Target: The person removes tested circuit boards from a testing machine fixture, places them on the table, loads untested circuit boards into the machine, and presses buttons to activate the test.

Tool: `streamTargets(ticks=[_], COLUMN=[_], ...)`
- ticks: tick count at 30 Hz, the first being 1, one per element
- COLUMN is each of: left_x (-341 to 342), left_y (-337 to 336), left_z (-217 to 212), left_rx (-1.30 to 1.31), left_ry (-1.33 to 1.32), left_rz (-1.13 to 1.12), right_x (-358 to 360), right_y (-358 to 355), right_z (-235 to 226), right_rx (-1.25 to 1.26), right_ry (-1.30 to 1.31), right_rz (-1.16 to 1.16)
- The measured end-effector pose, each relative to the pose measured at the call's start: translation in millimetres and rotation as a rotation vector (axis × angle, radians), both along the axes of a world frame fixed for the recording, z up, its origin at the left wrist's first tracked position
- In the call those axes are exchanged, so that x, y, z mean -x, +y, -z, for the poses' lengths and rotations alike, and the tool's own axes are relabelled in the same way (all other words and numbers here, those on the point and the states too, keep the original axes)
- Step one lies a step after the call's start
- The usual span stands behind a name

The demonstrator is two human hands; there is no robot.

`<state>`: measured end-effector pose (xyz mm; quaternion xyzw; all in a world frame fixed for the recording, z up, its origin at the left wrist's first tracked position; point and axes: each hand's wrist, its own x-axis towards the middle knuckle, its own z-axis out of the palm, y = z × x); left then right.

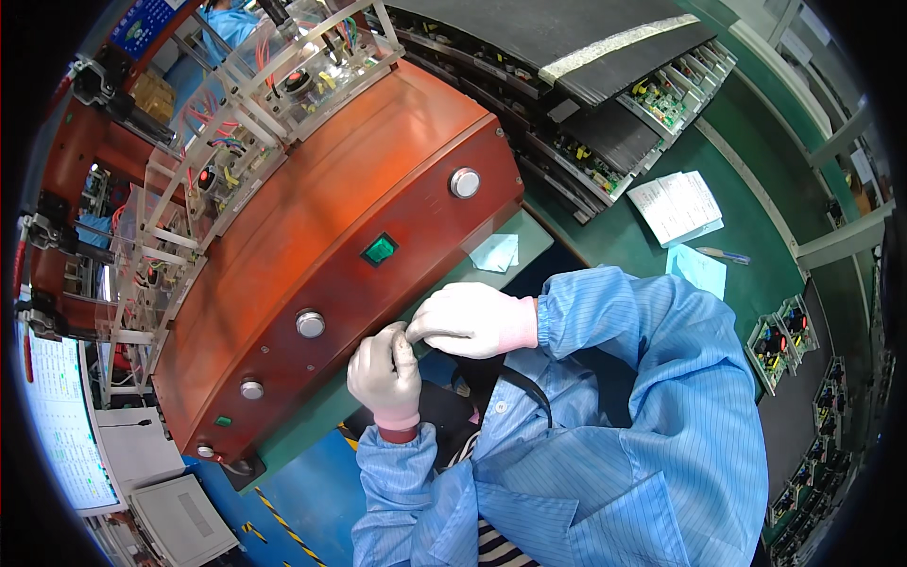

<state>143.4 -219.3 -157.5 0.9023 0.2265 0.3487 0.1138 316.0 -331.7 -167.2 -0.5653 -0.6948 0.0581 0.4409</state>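
Both hands wear white gloves with pink cuffs and meet just in front of the orange-red machine housing (378,161). My left hand (385,374) is closed, thumb and fingertips pressed together and pointing up. Coming from the right, my right hand (465,321) has its fingers curled down, the tips touching those of the left. Whatever lies between the fingertips, if anything, is hidden or too small to make out. Above the right hand, a pale blue slip of paper (495,253) lies at the housing's edge. Closest to the left hand is a round silver button (310,323) on the front panel.
Clear plastic fixtures with wiring (222,161) stand on the housing. Black trays of circuit boards (605,113) are stacked at the far right. On the green bench lie a paper booklet (675,205), a pen (724,255) and loose circuit boards (782,342). A monitor (66,416) stands lower left.
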Motion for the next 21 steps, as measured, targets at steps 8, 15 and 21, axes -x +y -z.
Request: streamTargets(ticks=[8, 15, 21], left_x=[-2.2, -1.5, -8.7], left_y=[-0.2, 0.3, 2.0], left_z=[-0.7, 3.5, 10.7], left_rx=[-0.012, -0.089, -0.141], left_ry=[-0.016, -0.030, -0.057], left_rz=[0.006, -0.036, -0.055], right_x=[-0.8, 0.4, 2.2], right_y=[-0.5, -0.7, 0.6], right_z=[-1.2, -2.1, -5.3], right_rx=[-0.012, -0.024, -0.076], right_ry=[-0.009, -0.022, -0.049], right_rz=[0.012, 0.029, 0.074])
